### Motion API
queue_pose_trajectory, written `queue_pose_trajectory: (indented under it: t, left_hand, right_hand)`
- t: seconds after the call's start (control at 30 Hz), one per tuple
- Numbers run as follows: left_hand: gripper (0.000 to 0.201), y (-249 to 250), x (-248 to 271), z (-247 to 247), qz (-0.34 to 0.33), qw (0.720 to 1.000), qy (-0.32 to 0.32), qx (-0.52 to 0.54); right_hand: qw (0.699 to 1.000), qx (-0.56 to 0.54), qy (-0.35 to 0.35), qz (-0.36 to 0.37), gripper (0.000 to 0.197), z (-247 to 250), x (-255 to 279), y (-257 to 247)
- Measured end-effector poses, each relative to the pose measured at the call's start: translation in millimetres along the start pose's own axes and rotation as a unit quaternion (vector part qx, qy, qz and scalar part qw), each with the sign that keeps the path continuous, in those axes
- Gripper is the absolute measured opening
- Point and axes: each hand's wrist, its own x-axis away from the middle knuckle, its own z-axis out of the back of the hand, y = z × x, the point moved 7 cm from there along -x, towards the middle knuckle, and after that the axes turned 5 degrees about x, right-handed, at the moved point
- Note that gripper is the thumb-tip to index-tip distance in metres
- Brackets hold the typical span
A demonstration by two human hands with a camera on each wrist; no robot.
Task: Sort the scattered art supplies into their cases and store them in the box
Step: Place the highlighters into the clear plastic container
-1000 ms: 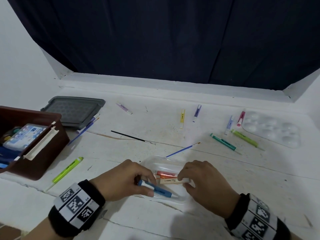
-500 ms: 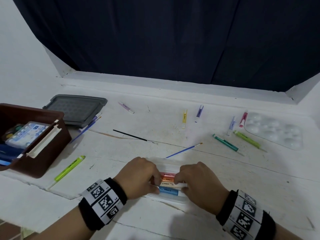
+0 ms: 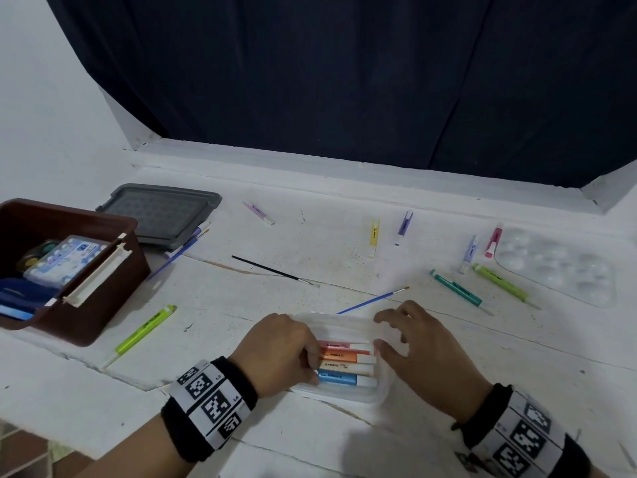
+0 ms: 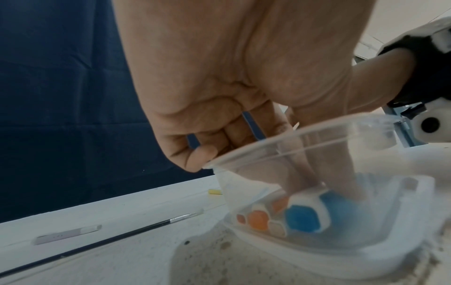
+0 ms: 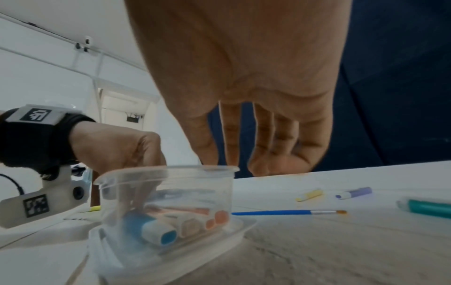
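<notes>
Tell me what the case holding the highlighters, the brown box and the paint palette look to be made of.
Case: thin clear plastic, glossy; the highlighters and the left hand fingers show through its wall.
Brown box: opaque moulded plastic, probably; smooth rim, slight sheen, cream latch.
Palette: translucent whitish plastic, apparently; its round wells catch highlights.

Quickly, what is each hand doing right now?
Left hand: fingers inside the clear case, pressing the highlighters.
Right hand: open, holding nothing.
</notes>
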Motion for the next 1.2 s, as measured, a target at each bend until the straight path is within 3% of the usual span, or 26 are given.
queue_pose_trajectory:
  t: [0.07, 0.2, 0.33, 0.67, 0.8, 0.9, 1.0, 1.1, 1.2]
  left_hand:
    - [0.022, -3, 3, -1, 0.000, 1.000, 0.007, 0.002]
    - [0.023, -8, 9, -2, -0.012, 1.000, 0.015, 0.005]
    - [0.017, -19, 18, 0, -0.044, 0.998, 0.031, 0.023]
    - [0.015, -70, 54, 10, -0.022, 0.990, 0.076, 0.116]
    - [0.014, -83, 72, 31, -0.015, 0.971, 0.124, 0.206]
    - [0.016, -110, 89, 50, 0.033, 0.944, 0.239, 0.225]
    - [0.019, -159, 105, 56, 0.148, 0.924, 0.311, 0.167]
    - [0.038, -200, 111, 42, 0.255, 0.934, 0.249, 0.022]
    - [0.048, -215, 109, 29, 0.273, 0.943, 0.174, -0.080]
  right_hand:
    - [0.997, -0.017, -0.067, -0.032, 0.035, -9, 0, 10]
    - [0.961, -0.202, -0.176, -0.073, 0.022, -22, 0, 6]
    - [0.944, -0.262, -0.179, -0.091, 0.014, -26, -7, -3]
    - [0.920, -0.329, -0.205, -0.058, 0.011, -44, -45, -47]
    - [0.932, -0.295, -0.208, -0.033, 0.011, -47, -60, -57]
    - [0.957, -0.199, -0.212, 0.008, 0.015, -46, -66, -58]
    - [0.978, -0.093, -0.182, 0.047, 0.024, -40, -76, -59]
    - [0.991, -0.066, -0.100, 0.060, 0.025, -26, -95, -62]
    - [0.992, -0.097, -0.030, 0.070, 0.023, -13, -119, -70]
